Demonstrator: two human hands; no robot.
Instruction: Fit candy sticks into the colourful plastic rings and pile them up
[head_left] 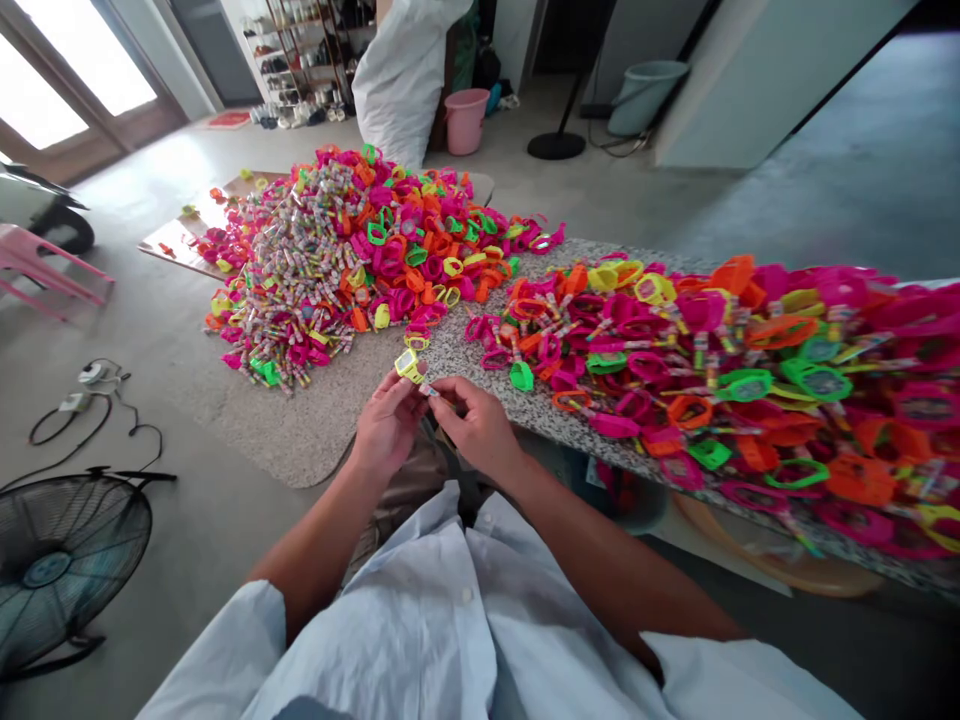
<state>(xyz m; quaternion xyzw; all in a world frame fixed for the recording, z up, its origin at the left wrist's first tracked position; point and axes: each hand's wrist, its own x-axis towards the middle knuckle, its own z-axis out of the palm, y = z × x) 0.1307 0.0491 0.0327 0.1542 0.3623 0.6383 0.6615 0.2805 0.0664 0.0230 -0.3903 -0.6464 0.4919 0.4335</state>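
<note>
My left hand (pixel 388 424) holds a yellow plastic toy watch (pixel 409 365) by its band, just above my lap. My right hand (pixel 475 423) pinches a small wrapped candy stick (pixel 430 391) against the watch. Both hands meet at the near edge of a speckled stone table (pixel 480 385). To the right on the table lies a heap of pink, orange, green and yellow toy watches (pixel 720 370). On a mat on the floor beyond my hands lies a bigger pile of toy watches and candy sticks (pixel 337 250).
A floor fan (pixel 60 560) lies at the lower left, with cables and a charger (pixel 90 385) beside it. A pink stool (pixel 45 265) stands at the far left. A white sack (pixel 401 75), a pink bucket (pixel 465 120) and a stand base (pixel 556 146) are at the back.
</note>
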